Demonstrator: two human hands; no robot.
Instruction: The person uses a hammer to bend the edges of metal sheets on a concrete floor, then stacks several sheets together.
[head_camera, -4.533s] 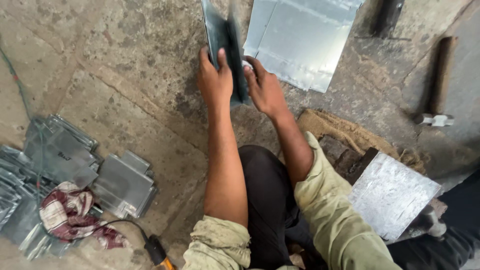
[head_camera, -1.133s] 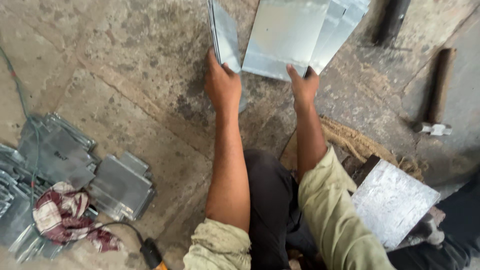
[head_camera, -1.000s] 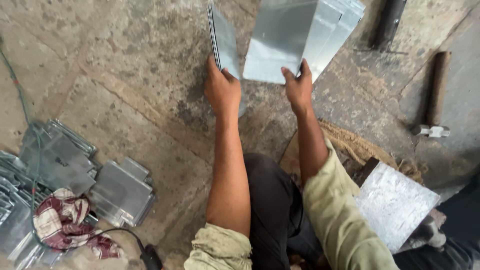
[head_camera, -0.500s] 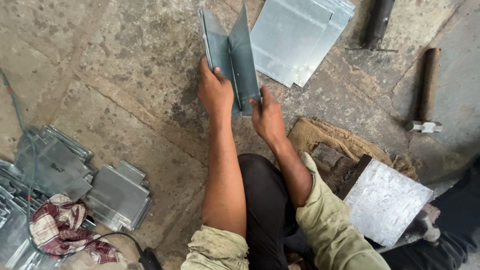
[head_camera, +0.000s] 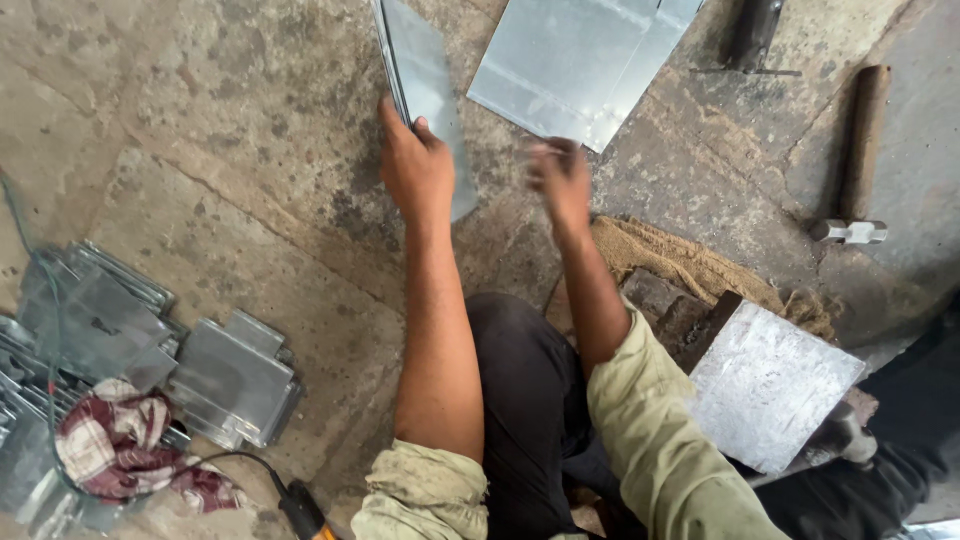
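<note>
No packages, labels, signs or screens show anywhere in this view.

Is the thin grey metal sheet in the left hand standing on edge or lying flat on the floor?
On edge: the thin grey metal sheet rises from the concrete floor, gripped by the left hand; the other sheet lies flat.
</note>
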